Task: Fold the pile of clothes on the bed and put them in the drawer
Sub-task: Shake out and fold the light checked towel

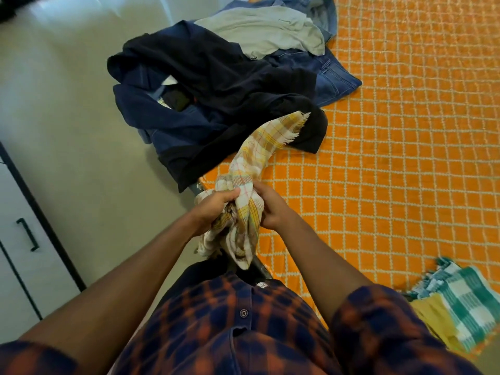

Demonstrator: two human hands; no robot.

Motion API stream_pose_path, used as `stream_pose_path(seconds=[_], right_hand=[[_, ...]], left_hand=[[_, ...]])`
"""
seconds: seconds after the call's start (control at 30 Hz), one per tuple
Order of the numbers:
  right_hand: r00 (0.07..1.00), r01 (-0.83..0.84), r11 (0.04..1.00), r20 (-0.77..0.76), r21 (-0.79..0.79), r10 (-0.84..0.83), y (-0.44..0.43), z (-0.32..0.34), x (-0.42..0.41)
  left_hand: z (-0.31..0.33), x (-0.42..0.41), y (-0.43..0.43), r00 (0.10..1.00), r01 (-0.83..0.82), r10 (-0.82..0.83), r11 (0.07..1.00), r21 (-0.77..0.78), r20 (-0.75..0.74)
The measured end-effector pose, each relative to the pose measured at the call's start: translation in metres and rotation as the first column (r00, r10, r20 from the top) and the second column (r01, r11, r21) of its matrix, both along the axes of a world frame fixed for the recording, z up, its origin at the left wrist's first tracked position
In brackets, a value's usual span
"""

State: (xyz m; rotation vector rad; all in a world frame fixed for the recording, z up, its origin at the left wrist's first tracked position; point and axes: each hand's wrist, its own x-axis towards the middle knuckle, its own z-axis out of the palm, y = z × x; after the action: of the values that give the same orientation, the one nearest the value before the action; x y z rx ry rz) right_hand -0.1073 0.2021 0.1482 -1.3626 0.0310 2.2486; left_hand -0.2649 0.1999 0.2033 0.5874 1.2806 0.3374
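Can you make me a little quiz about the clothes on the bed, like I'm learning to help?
1. True or false: the left hand and the right hand both grip the crumpled yellow-and-white checked cloth.
2. Which garment lies on top at the far end of the unfolded pile of dark and denim clothes? A) light grey shirt B) red jumper C) white sock.
3. Fill the gap: the quilted bedspread with white grid lines is coloured ____.
Key: 1 true; 2 A; 3 orange.
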Motion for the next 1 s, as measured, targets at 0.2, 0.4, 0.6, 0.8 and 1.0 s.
stream_pose_path(seconds=[0.2, 0.4, 0.6, 0.8, 1.0], right_hand=[[0.894, 0.436, 0.900, 0.113, 0.003, -0.434, 0.007, -0.004, -0.019], [0.463, 0.206, 0.764, 0.626, 0.612, -0.627, 0.007, 0.026, -0.009], [0.273, -0.253, 0.464, 0.522, 0.849, -0.808, 0.026, 0.070, 0.014], [0.442, -0.773, 0.157, 0.699, 0.615, -0.562, 0.003, 0.063, -0.039], [0.579, -0.646, 0.359, 0.739, 0.674, -0.345, -0.017, 0.048, -0.035]], left_hand=[[-0.006, -0.008, -0.005, 0.999, -0.035, 0.035, 0.999, 0.004, -0.021], [-0.024, -0.007, -0.006, 0.988, -0.100, 0.104, 0.994, 0.032, -0.119], [-0.027, -0.006, -0.002, 0.821, -0.068, 0.201, 0.964, 0.257, -0.535], [0.004, 0.009, 0.014, 0.914, -0.406, 0.399, 0.895, 0.186, 0.075], [-0.003, -0.001, 0.011, 0.912, -0.411, 0.410, 0.910, 0.054, 0.029]])
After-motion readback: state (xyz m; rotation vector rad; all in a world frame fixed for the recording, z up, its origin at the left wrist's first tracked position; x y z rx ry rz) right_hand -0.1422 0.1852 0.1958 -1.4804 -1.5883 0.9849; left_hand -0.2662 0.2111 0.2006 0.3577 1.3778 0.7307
